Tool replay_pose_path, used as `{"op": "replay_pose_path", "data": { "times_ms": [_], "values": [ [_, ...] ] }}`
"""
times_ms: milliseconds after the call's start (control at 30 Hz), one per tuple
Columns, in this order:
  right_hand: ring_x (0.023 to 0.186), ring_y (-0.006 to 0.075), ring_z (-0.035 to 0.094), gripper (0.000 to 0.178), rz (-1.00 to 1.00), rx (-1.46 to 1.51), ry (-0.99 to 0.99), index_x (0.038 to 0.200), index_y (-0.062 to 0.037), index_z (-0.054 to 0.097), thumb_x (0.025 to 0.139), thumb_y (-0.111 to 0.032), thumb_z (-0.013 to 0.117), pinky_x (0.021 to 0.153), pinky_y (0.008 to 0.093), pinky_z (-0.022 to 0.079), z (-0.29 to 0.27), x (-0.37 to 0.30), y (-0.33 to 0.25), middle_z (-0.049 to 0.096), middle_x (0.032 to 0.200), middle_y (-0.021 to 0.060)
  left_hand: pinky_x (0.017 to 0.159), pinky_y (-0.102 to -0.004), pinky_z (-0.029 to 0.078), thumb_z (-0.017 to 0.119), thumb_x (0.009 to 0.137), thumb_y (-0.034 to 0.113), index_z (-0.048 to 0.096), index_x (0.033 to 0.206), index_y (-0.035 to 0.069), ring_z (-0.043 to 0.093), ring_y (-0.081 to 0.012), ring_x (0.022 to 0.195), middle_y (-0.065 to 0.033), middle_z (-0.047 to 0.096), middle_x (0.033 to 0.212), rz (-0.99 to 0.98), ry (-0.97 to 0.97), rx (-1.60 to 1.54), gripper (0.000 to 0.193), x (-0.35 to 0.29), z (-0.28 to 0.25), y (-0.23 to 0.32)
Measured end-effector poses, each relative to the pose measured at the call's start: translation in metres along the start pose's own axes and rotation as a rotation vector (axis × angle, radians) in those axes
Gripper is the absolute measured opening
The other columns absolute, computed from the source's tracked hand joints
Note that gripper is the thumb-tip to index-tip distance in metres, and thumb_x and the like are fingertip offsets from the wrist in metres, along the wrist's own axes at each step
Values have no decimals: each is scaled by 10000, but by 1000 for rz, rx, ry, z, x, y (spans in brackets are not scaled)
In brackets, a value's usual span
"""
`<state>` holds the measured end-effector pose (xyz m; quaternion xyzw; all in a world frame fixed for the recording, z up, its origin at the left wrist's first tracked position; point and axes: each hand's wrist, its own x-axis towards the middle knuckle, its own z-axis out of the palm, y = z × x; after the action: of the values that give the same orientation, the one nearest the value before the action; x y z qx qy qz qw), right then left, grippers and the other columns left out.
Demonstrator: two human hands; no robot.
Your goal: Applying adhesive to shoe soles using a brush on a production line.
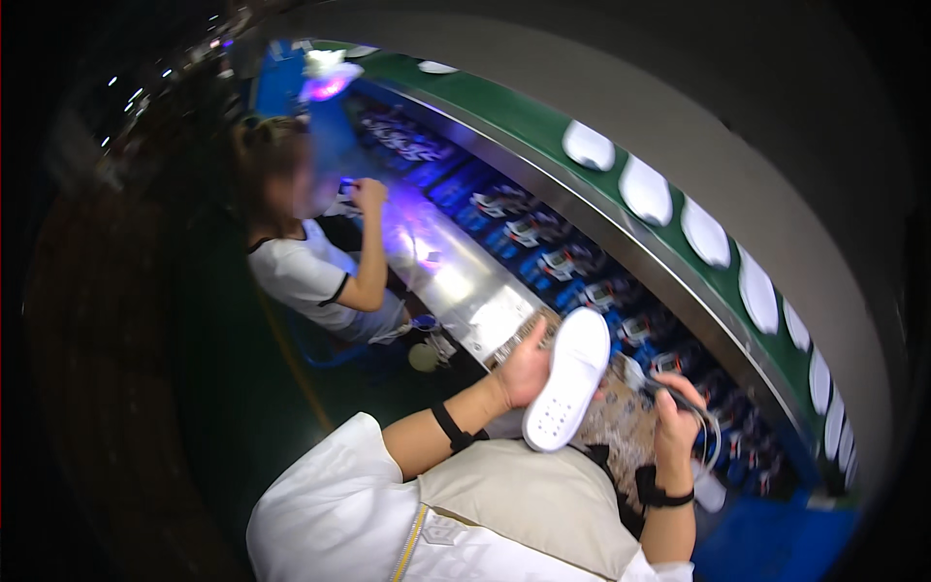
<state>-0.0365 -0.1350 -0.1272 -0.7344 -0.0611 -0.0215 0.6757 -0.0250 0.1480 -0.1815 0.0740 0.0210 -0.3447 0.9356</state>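
A white shoe sole [570,383] is tilted up in front of my body, its long side running away from me. My left hand [527,371] grips it by the left edge, thumb raised along its side. At the right, my right hand [676,419] is closed around the dark handle of a slim tool [679,390]. The tool's pale tip points left toward the sole, apart from it; its exact kind is unclear. A thin, light cable or loop [716,438] hangs beside that hand. Beneath both hands lies a brownish, stained work surface [621,419].
A green conveyor belt [543,114] carrying several white soles [647,191] curves along the upper right. Below it, a lower row holds several shoe parts [560,262] on blue supports. A metal worktop [465,276] extends away to a seated co-worker [315,262] near a purple-lit lamp [330,85].
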Motion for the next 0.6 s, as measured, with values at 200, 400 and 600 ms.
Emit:
{"op": "replay_pose_path", "data": {
  "times_ms": [200, 400, 600],
  "values": [
    [824, 126, 648, 244, -101, -121, -36, 1069, -22, 768, 854, -131, 732, 786, 283, 519, 29, 7, -33, 748, 950, 60, 1032, -568, 529, 169, 1016, 779, 446, 1527, 103, 661, -395, 1186, -186, 621, 1385, 162, 150, 229, 892, 19, 18, -22],
    [791, 216, 622, 241, -560, -407, -69, 1062, -61, 774, 822, -58, 798, 829, 348, 453, 42, 11, -30, 697, 852, 67, 1098, -510, 501, 219, 1044, 727, 468, 1512, 139, 608, -313, 1279, -132, 594, 1426, 200, 130, 335, 792, 36, 22, -54],
    [795, 226, 570, 260, -364, -160, -125, 1102, -84, 795, 842, -101, 796, 845, 365, 425, 29, 1, -33, 689, 819, 56, 1096, -466, 508, 232, 1036, 730, 508, 1471, 137, 631, -272, 1252, -110, 617, 1393, 197, 35, 217, 785, 28, 29, -52]
  ]
}}
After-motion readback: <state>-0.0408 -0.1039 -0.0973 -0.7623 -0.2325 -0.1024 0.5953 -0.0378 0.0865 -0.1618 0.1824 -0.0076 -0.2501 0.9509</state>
